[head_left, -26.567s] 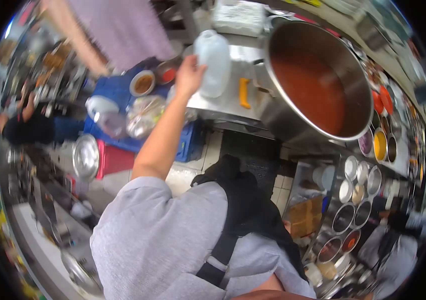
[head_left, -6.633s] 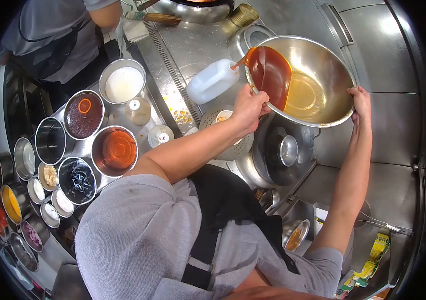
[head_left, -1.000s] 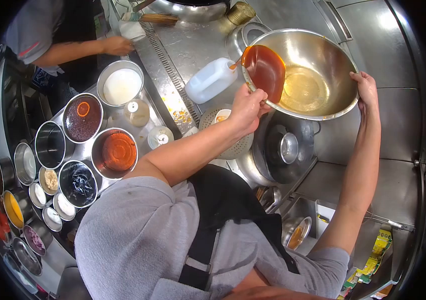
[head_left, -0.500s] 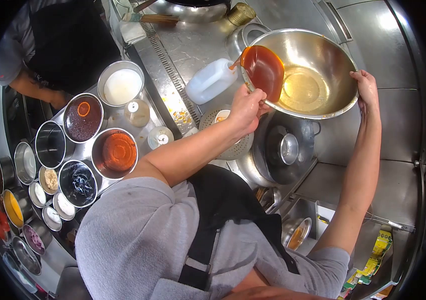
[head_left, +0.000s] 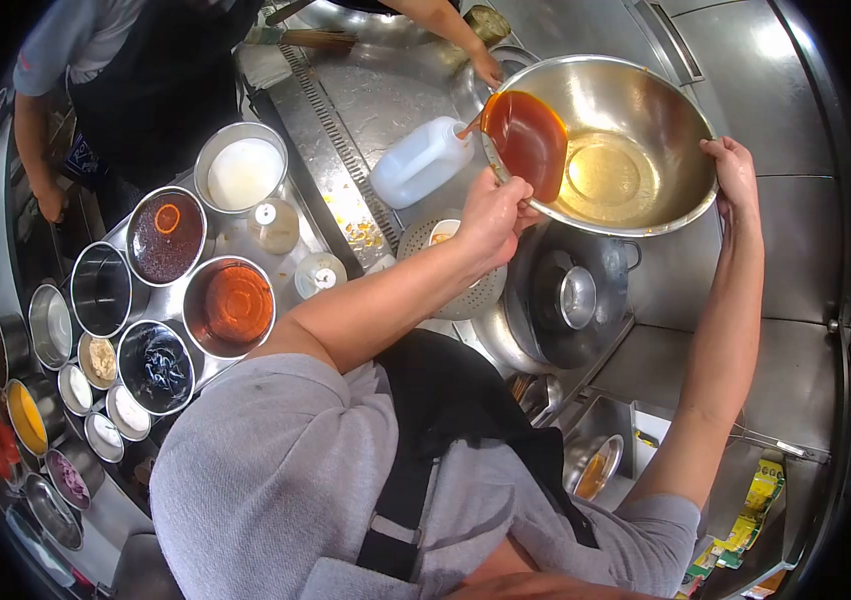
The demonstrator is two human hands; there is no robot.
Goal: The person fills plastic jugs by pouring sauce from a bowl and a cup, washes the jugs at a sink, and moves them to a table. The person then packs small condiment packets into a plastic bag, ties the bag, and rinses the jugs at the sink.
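Observation:
A large steel bowl (head_left: 636, 110) is tilted toward the left between my two hands. Red-brown sauce (head_left: 529, 145) pools at its lower side, and a thin stream runs over the rim at the mouth of a translucent plastic jug (head_left: 416, 165). My left hand (head_left: 496, 215) is closed on the near rim beside the sauce. At the far right, my right hand (head_left: 733, 175) grips the raised rim, thumb over the edge. A co-worker's hand (head_left: 487, 68) is by a steel pot (head_left: 468, 92) behind the bowl; whether it touches the pot is unclear.
Left, a counter holds a pot of white liquid (head_left: 246, 172), a pot of dark sauce (head_left: 166, 240), a pot of red oil (head_left: 236, 305) and several smaller tubs. Below the bowl are a wok (head_left: 546, 320) and a perforated strainer (head_left: 486, 295). A co-worker in a dark apron (head_left: 161, 80) stands upper left.
The co-worker has shifted right and reached an arm across the top toward the pot behind the bowl. My hands, the bowl and the jug are nearly unchanged.

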